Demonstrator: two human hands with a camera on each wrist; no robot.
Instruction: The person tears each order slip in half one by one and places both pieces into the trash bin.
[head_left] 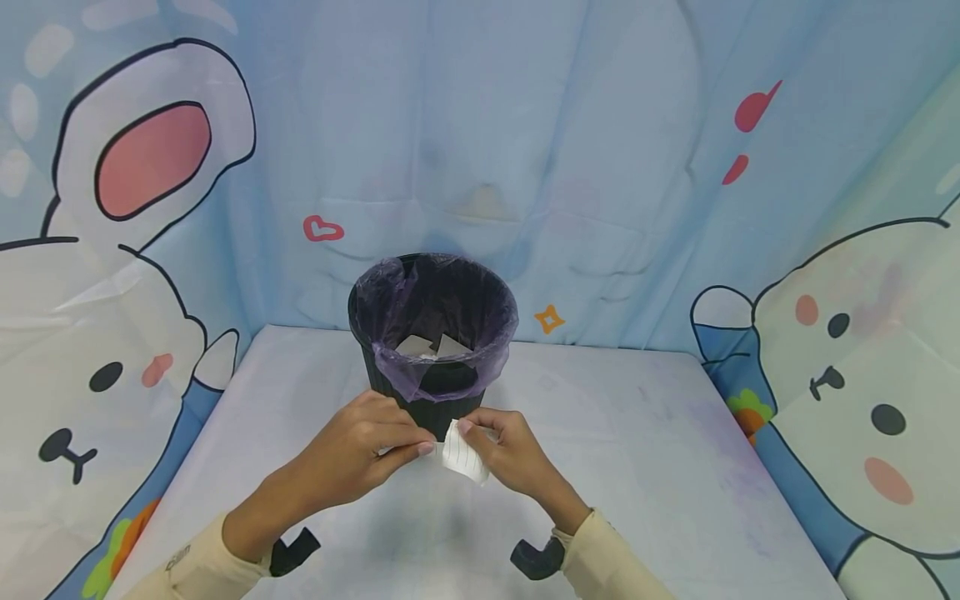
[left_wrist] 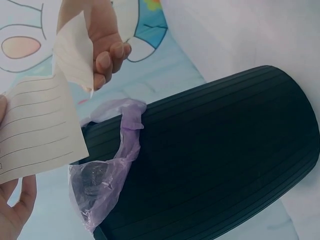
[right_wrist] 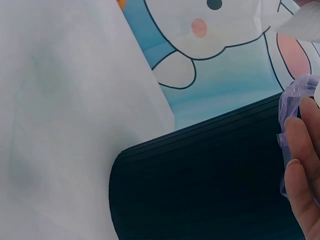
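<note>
Over the front of a black trash bin [head_left: 431, 412], both hands hold a lined sheet of white paper [head_left: 463, 454]. My left hand [head_left: 367, 446] pinches one edge between thumb and fingers. My right hand [head_left: 513, 450] pinches the other side, where the paper bends downward. Seen from the left wrist, the lined paper [left_wrist: 40, 127] has an uneven upper edge and a curled flap by the right hand [left_wrist: 104, 42]. The right wrist view shows curled right fingers [right_wrist: 300, 160] beside the bin's rim.
A purple plastic liner [head_left: 491, 367] covers the bin's rim and hangs over its outside. White paper pieces [head_left: 453, 346] lie inside. The bin stands on a white-covered table [head_left: 600, 467], near a blue cartoon-print curtain [head_left: 600, 167].
</note>
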